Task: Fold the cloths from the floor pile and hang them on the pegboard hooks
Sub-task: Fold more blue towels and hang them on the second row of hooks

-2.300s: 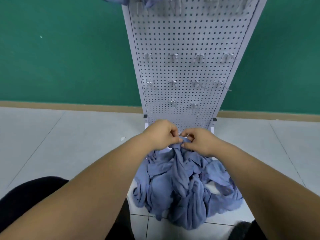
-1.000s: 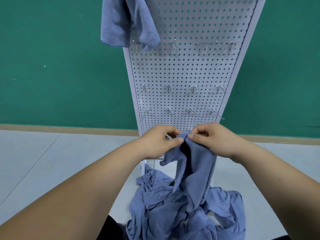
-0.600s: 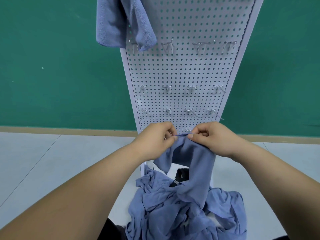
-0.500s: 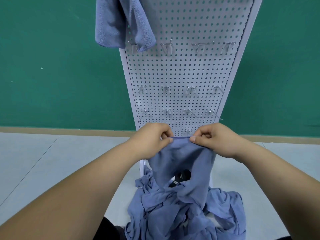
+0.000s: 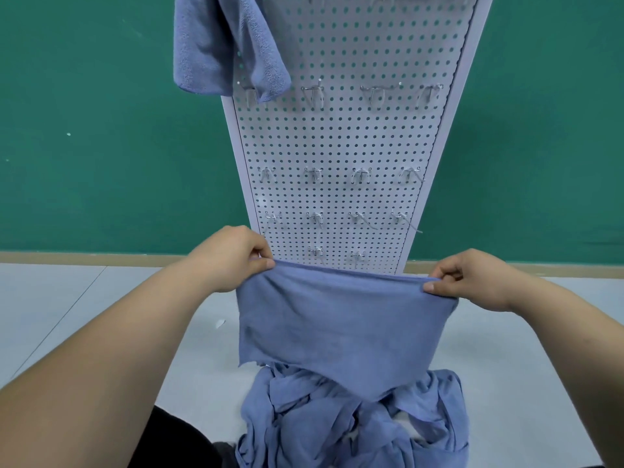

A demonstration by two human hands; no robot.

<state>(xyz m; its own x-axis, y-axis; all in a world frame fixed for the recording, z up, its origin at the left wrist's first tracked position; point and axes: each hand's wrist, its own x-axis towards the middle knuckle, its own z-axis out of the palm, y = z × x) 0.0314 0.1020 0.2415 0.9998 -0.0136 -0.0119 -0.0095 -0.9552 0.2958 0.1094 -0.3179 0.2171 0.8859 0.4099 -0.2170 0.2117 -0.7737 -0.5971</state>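
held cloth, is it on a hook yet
No, the left hand and right hand pinch the cloth by its top corners, below the hooks.

cloth (image 5: 341,329) pinched by both hands (spread), pegboard (image 5: 337,146)

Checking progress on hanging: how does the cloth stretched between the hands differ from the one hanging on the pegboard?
The held cloth is spread flat, its top corners pinched by the left hand and right hand; the hung cloth is folded and drapes from the pegboard. The held cloth sits low, in front of the floor pile; the hung cloth high, at the board's upper left. Both are blue.
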